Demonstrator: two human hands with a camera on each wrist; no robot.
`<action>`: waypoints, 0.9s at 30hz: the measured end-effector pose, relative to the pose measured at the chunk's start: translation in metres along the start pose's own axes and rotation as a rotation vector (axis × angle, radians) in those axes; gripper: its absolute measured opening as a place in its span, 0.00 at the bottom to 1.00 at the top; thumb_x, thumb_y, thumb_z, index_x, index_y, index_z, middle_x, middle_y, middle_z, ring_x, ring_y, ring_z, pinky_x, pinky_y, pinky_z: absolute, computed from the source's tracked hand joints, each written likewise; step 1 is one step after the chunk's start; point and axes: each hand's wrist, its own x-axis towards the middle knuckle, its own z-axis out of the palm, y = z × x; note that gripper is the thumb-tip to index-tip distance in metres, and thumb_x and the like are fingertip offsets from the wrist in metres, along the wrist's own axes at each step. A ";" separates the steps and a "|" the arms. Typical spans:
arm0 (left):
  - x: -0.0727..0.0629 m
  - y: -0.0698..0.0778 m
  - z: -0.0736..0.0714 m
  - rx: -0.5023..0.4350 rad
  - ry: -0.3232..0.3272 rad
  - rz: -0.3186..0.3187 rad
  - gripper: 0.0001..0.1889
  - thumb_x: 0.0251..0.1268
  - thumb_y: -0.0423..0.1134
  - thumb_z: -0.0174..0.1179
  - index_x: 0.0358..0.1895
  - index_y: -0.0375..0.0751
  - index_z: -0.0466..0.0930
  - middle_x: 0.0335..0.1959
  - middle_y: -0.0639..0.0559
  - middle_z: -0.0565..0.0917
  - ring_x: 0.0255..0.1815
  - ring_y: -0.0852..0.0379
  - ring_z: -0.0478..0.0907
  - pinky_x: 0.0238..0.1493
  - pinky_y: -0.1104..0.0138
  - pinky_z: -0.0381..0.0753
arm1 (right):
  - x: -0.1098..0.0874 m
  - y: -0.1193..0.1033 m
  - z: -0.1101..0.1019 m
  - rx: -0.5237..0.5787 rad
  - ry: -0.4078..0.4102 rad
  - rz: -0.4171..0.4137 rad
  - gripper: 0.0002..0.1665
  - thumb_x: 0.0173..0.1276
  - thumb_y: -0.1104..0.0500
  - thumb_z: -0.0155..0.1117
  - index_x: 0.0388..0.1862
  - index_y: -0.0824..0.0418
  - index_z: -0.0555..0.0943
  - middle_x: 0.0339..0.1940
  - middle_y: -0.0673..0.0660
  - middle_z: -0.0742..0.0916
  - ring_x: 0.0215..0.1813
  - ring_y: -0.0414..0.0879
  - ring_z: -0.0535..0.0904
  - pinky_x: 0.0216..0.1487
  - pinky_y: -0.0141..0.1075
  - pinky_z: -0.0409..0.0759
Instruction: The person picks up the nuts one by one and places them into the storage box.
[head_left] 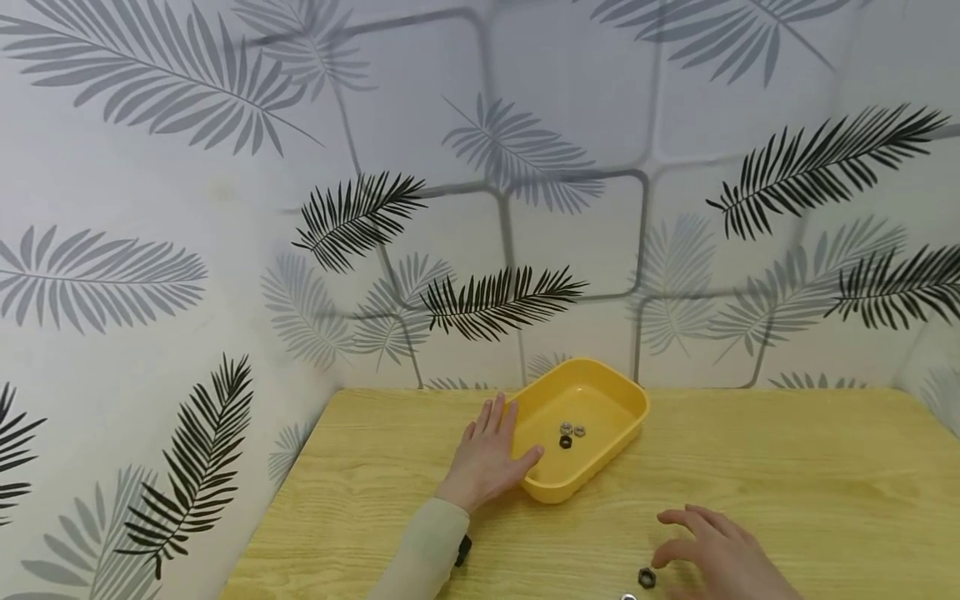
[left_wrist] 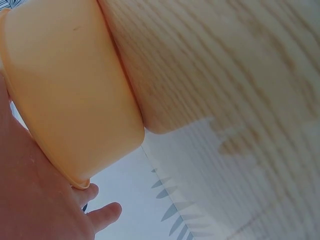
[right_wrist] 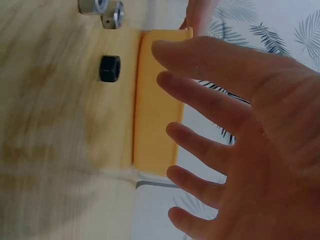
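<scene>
A yellow plastic tray (head_left: 577,492) stands on the table, two silvery nuts (head_left: 566,428) and a dark nut (head_left: 566,442) lying on its floor. My left hand (head_left: 483,462) rests on the tray's left rim, fingers extended and thumb reaching over the edge. Lower right, my right hand (head_left: 716,550) hovers with nothing in it, its fingers spread and slightly bent. Just left of its fingertips a black hex nut (head_left: 647,577) lies on the wood. The right wrist view shows that black nut (right_wrist: 110,68) and two silvery nuts (right_wrist: 113,15) beside it on the table.
The pale wooden table (head_left: 787,467) runs back to a wall (head_left: 570,233) with a leaf pattern. A small black object (head_left: 463,550) shows beside the left sleeve (head_left: 427,542). At the bottom edge of the head view a silvery nut (head_left: 628,597) is partly cut off.
</scene>
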 end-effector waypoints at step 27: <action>0.001 0.001 0.003 0.000 0.016 -0.008 0.44 0.71 0.68 0.43 0.80 0.45 0.47 0.80 0.45 0.44 0.80 0.47 0.40 0.73 0.47 0.51 | -0.003 0.009 0.046 0.030 -0.142 0.049 0.19 0.61 0.27 0.60 0.36 0.34 0.86 0.58 0.39 0.77 0.64 0.66 0.69 0.54 0.71 0.63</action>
